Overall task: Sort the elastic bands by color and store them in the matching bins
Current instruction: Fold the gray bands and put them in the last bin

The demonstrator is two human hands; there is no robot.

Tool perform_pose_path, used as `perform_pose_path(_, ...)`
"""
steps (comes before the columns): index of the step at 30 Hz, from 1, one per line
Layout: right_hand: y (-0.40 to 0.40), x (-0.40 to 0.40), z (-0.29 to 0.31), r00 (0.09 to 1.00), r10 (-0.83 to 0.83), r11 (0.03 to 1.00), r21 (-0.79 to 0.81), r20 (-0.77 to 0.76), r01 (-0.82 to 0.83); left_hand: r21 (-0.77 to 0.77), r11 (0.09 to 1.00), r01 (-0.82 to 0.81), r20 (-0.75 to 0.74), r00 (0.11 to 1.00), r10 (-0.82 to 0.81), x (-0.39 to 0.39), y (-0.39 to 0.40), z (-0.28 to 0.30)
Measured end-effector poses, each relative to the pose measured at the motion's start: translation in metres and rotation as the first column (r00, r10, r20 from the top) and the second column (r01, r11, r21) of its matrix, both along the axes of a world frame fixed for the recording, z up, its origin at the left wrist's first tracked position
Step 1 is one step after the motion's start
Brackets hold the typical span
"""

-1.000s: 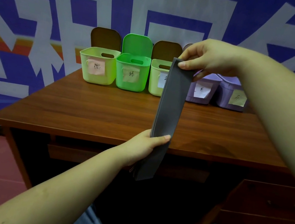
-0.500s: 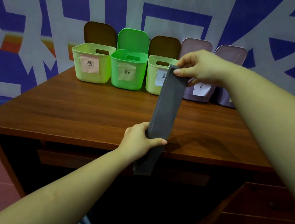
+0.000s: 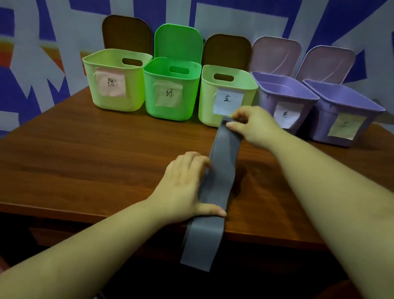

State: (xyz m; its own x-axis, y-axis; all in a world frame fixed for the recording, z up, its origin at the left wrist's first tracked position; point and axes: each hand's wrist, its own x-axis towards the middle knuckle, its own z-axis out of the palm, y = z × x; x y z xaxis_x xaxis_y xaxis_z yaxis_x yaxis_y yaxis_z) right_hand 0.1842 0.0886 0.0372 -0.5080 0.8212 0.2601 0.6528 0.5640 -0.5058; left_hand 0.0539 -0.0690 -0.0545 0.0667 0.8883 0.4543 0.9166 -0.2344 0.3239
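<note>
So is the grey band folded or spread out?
Spread out: the grey band runs full length between both hands, its near end hanging over the table edge.

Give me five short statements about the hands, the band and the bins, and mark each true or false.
1. The right hand pinches the top end of the grey band. True.
2. The left hand is off the band. False: its thumb lies across it.
3. The band's lower end hangs past the table edge. True.
4. All bins are green. False: two are purple.
5. The lids are closed. False: they stand open.

Five bins (image 3: 225,96), one grey band (image 3: 217,178), two hands (image 3: 182,186).
</note>
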Motion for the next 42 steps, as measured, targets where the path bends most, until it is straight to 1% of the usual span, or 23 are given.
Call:
perform_pose_path(2, 0.009, -0.003, -0.014, 1.0, -0.014, 1.0, -0.013, 0.014, 0.014, 0.08, 0.991, 0.106, -0.136, 0.986, -0.094, -0.004, 0.007, -0.001)
perform_pose_path(5, 0.024, -0.009, -0.037, 0.999, -0.013, 0.999, -0.042, 0.032, 0.014, 0.162, 0.964, 0.212, -0.32, 0.935, -0.152, -0.01, 0.017, -0.006)
perform_pose_path(7, 0.031, -0.013, -0.051, 1.0, 0.0, 0.997, -0.078, 0.023, 0.001, 0.155, 0.95, 0.269, -0.398, 0.897, -0.189, -0.013, 0.021, -0.008)
perform_pose_path(8, 0.033, -0.014, -0.057, 1.0, 0.01, 0.995, -0.098, 0.019, -0.008, 0.114, 0.95, 0.29, -0.393, 0.891, -0.225, -0.015, 0.021, -0.007)
perform_pose_path(10, 0.034, -0.016, -0.07, 1.0, 0.023, 0.991, -0.133, 0.002, -0.022, -0.032, 0.951, 0.307, -0.295, 0.906, -0.303, -0.019, 0.023, 0.0)
perform_pose_path(11, 0.034, -0.017, -0.076, 0.999, 0.024, 0.986, -0.161, -0.027, -0.028, -0.119, 0.943, 0.309, -0.195, 0.924, -0.328, -0.021, 0.026, 0.006)
perform_pose_path(13, 0.032, -0.017, -0.087, 0.991, 0.01, 0.97, -0.238, -0.131, -0.041, -0.304, 0.899, 0.316, 0.084, 0.948, -0.306, -0.026, 0.037, 0.017)
perform_pose_path(14, 0.032, -0.017, -0.091, 0.984, 0.004, 0.965, -0.257, -0.179, -0.051, -0.348, 0.882, 0.319, 0.25, 0.938, -0.241, -0.028, 0.046, 0.021)
perform_pose_path(15, 0.032, -0.017, -0.094, 0.978, 0.002, 0.966, -0.253, -0.211, -0.057, -0.327, 0.9, 0.288, 0.391, 0.908, -0.149, -0.031, 0.057, 0.024)
perform_pose_path(16, 0.032, -0.017, -0.097, 0.975, 0.006, 0.97, -0.236, -0.224, -0.06, -0.278, 0.937, 0.209, 0.507, 0.861, -0.042, -0.035, 0.069, 0.026)
perform_pose_path(17, 0.032, -0.017, -0.098, 0.974, 0.008, 0.974, -0.217, -0.228, -0.059, -0.24, 0.965, 0.102, 0.593, 0.802, 0.063, -0.039, 0.082, 0.027)
perform_pose_path(18, 0.031, -0.017, -0.098, 0.973, 0.011, 0.977, -0.203, -0.233, -0.06, -0.235, 0.972, 0.011, 0.634, 0.759, 0.145, -0.042, 0.095, 0.028)
perform_pose_path(19, 0.03, -0.016, -0.097, 0.969, 0.015, 0.978, -0.198, -0.247, -0.066, -0.267, 0.963, -0.029, 0.647, 0.736, 0.202, -0.043, 0.106, 0.029)
perform_pose_path(20, 0.029, -0.016, -0.097, 0.963, 0.02, 0.978, -0.196, -0.268, -0.075, -0.315, 0.949, -0.016, 0.658, 0.717, 0.23, -0.042, 0.116, 0.03)
perform_pose_path(22, 0.029, -0.016, -0.098, 0.952, 0.02, 0.978, -0.192, -0.304, -0.082, -0.399, 0.915, 0.058, 0.678, 0.691, 0.252, -0.035, 0.127, 0.026)
perform_pose_path(23, 0.03, -0.015, -0.098, 0.949, 0.017, 0.979, -0.189, -0.315, -0.08, -0.399, 0.914, 0.08, 0.686, 0.687, 0.239, -0.032, 0.129, 0.022)
perform_pose_path(26, 0.031, -0.014, -0.099, 0.945, 0.019, 0.986, -0.151, -0.328, -0.072, -0.325, 0.941, 0.09, 0.622, 0.77, 0.141, -0.036, 0.133, 0.007)
perform_pose_path(28, 0.032, -0.013, -0.098, 0.948, 0.019, 0.993, -0.107, -0.316, -0.055, -0.306, 0.94, 0.15, 0.599, 0.798, 0.068, -0.044, 0.135, 0.005)
perform_pose_path(30, 0.032, -0.014, -0.096, 0.95, 0.011, 0.994, -0.096, -0.313, -0.043, -0.254, 0.95, 0.179, 0.637, 0.77, 0.025, -0.048, 0.137, 0.003)
perform_pose_path(32, 0.033, -0.015, -0.094, 0.931, -0.01, 0.991, -0.125, -0.365, -0.039, -0.194, 0.966, 0.171, 0.663, 0.748, 0.001, -0.046, 0.14, 0.002)
perform_pose_path(34, 0.032, -0.013, -0.093, 0.91, -0.04, 0.985, -0.167, -0.412, -0.032, -0.19, 0.965, 0.183, 0.689, 0.724, -0.002, -0.044, 0.142, 0.001)
perform_pose_path(38, 0.028, -0.012, -0.092, 0.913, -0.036, 0.986, -0.161, -0.407, -0.032, -0.199, 0.953, 0.227, 0.721, 0.693, -0.014, -0.046, 0.144, 0.001)
perform_pose_path(42, 0.029, -0.009, -0.091, 0.906, -0.07, 0.956, -0.287, -0.417, -0.058, -0.167, 0.961, 0.22, 0.732, 0.681, -0.029, -0.048, 0.144, 0.001)
